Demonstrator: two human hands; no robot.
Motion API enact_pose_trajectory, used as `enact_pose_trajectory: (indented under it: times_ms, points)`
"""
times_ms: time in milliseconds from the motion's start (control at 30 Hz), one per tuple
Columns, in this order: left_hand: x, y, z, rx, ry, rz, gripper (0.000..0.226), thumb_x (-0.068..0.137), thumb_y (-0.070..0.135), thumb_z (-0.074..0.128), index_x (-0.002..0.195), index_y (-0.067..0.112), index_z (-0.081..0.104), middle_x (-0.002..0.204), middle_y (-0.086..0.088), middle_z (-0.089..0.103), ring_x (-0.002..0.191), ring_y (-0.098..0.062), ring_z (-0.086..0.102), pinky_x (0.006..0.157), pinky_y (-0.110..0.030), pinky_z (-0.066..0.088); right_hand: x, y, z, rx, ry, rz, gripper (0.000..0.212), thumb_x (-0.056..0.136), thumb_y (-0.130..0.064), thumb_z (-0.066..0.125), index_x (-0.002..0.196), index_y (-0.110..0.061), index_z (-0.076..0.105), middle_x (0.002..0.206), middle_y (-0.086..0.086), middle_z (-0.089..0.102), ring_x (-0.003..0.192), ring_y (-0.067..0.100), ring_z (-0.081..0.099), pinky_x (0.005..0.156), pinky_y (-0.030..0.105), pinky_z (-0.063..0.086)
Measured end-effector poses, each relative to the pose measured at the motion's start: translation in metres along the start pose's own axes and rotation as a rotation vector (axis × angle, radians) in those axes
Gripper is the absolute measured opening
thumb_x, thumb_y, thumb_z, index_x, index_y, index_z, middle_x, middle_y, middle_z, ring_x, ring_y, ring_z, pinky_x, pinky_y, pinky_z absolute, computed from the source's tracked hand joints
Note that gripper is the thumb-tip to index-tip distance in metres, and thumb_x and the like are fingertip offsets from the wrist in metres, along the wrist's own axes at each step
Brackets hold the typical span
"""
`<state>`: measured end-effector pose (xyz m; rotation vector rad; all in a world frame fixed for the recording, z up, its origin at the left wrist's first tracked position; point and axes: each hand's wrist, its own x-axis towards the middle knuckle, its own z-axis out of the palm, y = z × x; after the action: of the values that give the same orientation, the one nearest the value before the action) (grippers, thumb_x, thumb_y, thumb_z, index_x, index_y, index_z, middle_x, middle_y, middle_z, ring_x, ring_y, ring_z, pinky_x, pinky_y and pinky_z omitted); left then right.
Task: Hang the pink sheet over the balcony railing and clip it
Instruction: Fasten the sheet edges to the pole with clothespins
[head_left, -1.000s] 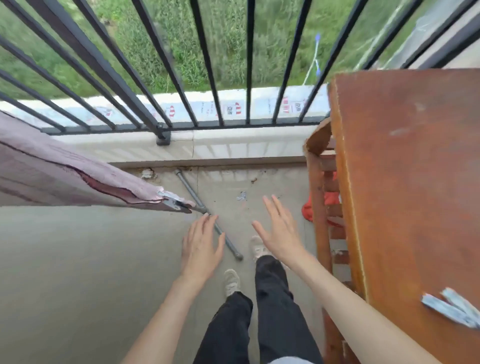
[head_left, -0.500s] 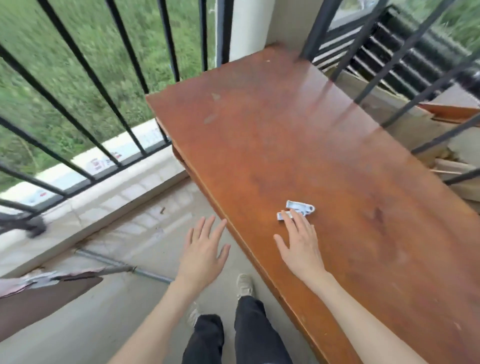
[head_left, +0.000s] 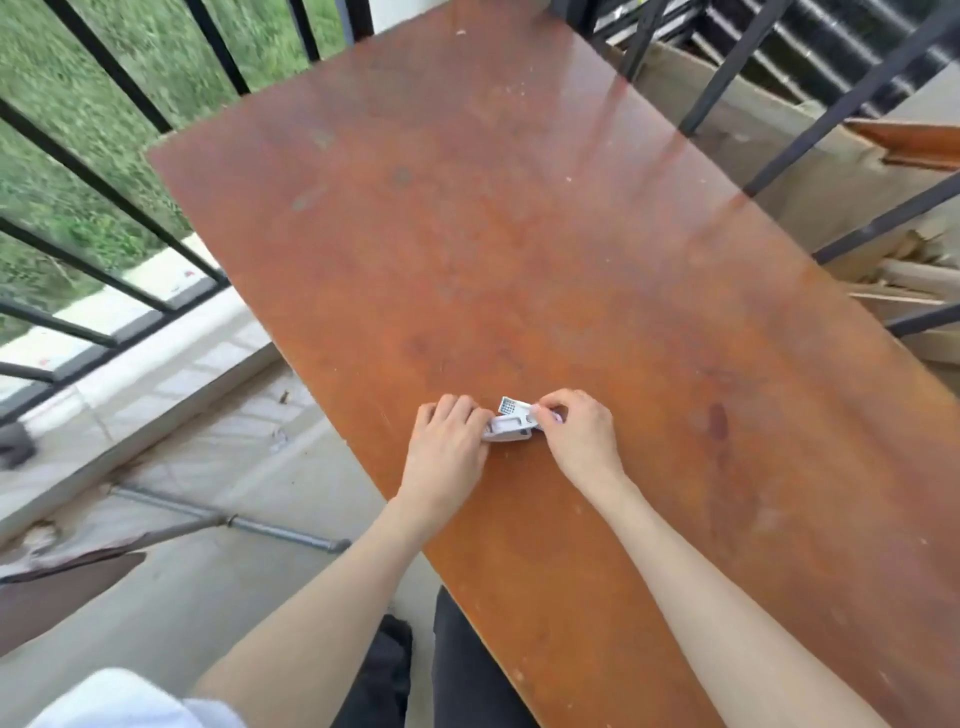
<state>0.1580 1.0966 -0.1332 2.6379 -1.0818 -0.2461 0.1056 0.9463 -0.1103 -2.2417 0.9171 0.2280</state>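
White plastic clips (head_left: 511, 423) lie on the brown wooden table (head_left: 519, 234) near its front edge. My left hand (head_left: 447, 447) has its fingers curled round the left end of one clip. My right hand (head_left: 582, 436) pinches the right end of the clips with thumb and fingers. How many clips are there I cannot tell. A corner of the pink sheet (head_left: 62, 587) shows at the lower left, hanging off to the left. The black balcony railing (head_left: 104, 182) runs along the left and behind the table.
A grey metal pipe (head_left: 244, 525) lies on the concrete balcony floor beside the table. Wooden boards and scraps (head_left: 883, 270) are stacked beyond the railing bars on the right. My legs stand between table edge and sheet.
My view swung right from the sheet to the table. Both hands went from open above the floor onto the clips, and now they grip them.
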Motion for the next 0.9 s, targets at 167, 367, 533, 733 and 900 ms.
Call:
enact_pose_trajectory:
  times_ms: [167, 367, 533, 733, 900]
  points:
    - [-0.023, -0.002, -0.022, -0.086, -0.101, -0.031, 0.016, 0.067, 0.01, 0.072, 0.082, 0.014, 0.068, 0.076, -0.002, 0.061, 0.074, -0.025, 0.059, 0.061, -0.034, 0.041, -0.009, -0.017, -0.002, 0.051, -0.115, 0.058, 0.01, 0.083, -0.015, 0.062, 0.081, -0.009, 0.07, 0.092, 0.008, 0.069, 0.087, 0.02, 0.057, 0.07, 0.022, 0.031]
    - [-0.082, -0.019, -0.066, -0.427, -0.105, -0.33, 0.024, 0.094, 0.024, 0.047, 0.11, 0.011, 0.06, 0.099, -0.004, 0.055, 0.096, -0.024, 0.052, 0.073, -0.026, 0.035, -0.055, -0.065, 0.009, 0.103, -0.14, -0.017, 0.007, 0.087, -0.015, 0.059, 0.082, -0.013, 0.064, 0.084, 0.001, 0.061, 0.085, 0.018, 0.055, 0.07, 0.023, 0.034]
    - [-0.184, -0.076, -0.1, -0.701, 0.089, -0.625, 0.022, 0.09, 0.026, 0.056, 0.091, 0.005, 0.062, 0.071, 0.003, 0.05, 0.075, -0.025, 0.051, 0.066, -0.032, 0.034, -0.125, -0.127, 0.046, 0.253, -0.168, -0.203, 0.005, 0.088, -0.012, 0.06, 0.083, -0.012, 0.061, 0.093, -0.002, 0.064, 0.087, 0.012, 0.058, 0.077, 0.022, 0.042]
    - [-0.365, -0.151, -0.138, -0.792, 0.286, -0.95, 0.021, 0.086, 0.02, 0.061, 0.106, 0.02, 0.068, 0.074, -0.001, 0.061, 0.07, -0.014, 0.056, 0.059, -0.017, 0.034, -0.231, -0.222, 0.159, 0.308, -0.552, -0.271, 0.006, 0.094, -0.002, 0.045, 0.091, -0.007, 0.044, 0.072, 0.004, 0.051, 0.056, 0.01, 0.056, 0.045, 0.014, 0.048]
    - [-0.524, -0.191, -0.161, -0.701, 0.437, -1.258, 0.031, 0.086, 0.019, 0.061, 0.116, 0.014, 0.064, 0.082, -0.002, 0.061, 0.087, -0.015, 0.057, 0.064, -0.012, 0.032, -0.339, -0.306, 0.27, 0.053, -0.865, -0.557, 0.012, 0.094, -0.003, 0.043, 0.104, -0.01, 0.045, 0.086, 0.016, 0.057, 0.052, 0.008, 0.056, 0.041, 0.017, 0.043]
